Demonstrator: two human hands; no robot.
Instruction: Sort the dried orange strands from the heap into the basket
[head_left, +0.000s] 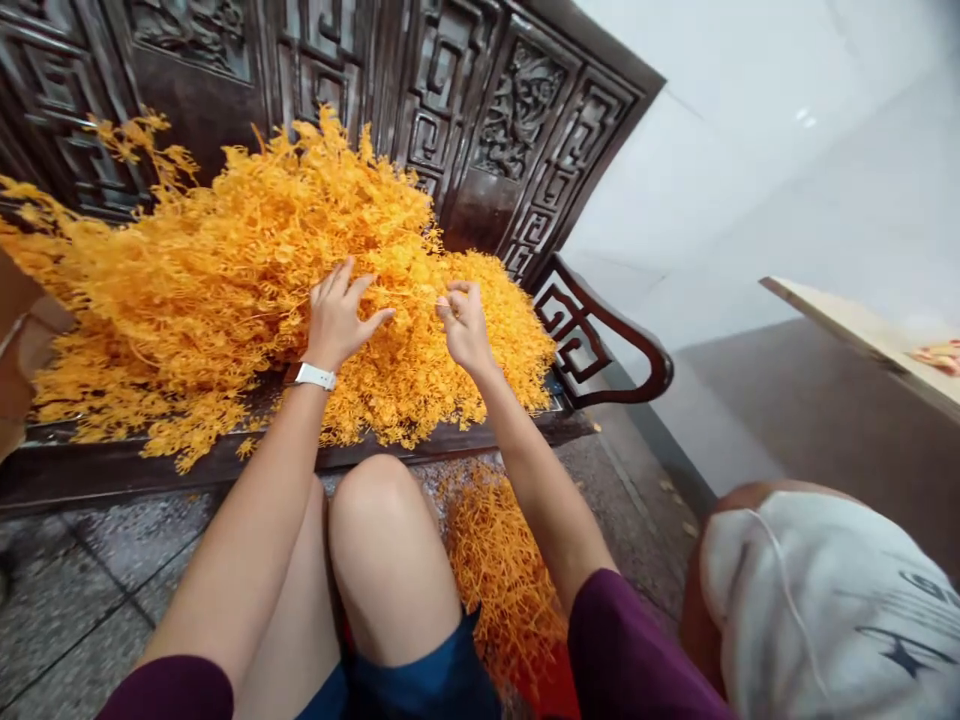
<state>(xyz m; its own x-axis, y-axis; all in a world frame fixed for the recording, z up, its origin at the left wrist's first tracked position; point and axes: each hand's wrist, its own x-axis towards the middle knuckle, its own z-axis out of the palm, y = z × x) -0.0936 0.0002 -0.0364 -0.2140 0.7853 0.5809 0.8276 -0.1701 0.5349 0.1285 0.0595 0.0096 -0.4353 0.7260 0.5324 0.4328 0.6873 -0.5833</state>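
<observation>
Our left fingers (pixel 362 287) spread wide, empty, over orange sprigs (pixel 285 220) heaped on dark carved desk (pixel 112 472); right fingers (pixel 469 293) curled, hold unclear to us. Grey tiled floor (pixel 45 650), white wall (pixel 735 150).

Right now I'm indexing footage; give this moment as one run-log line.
left hand: open, at orange sprigs | right hand: curled at sprigs, grip unclear | sprigs: heaped on dark carved bench

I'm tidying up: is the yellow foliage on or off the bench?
On: the yellow foliage lies heaped along the bench seat, in front of its carved back.
</observation>
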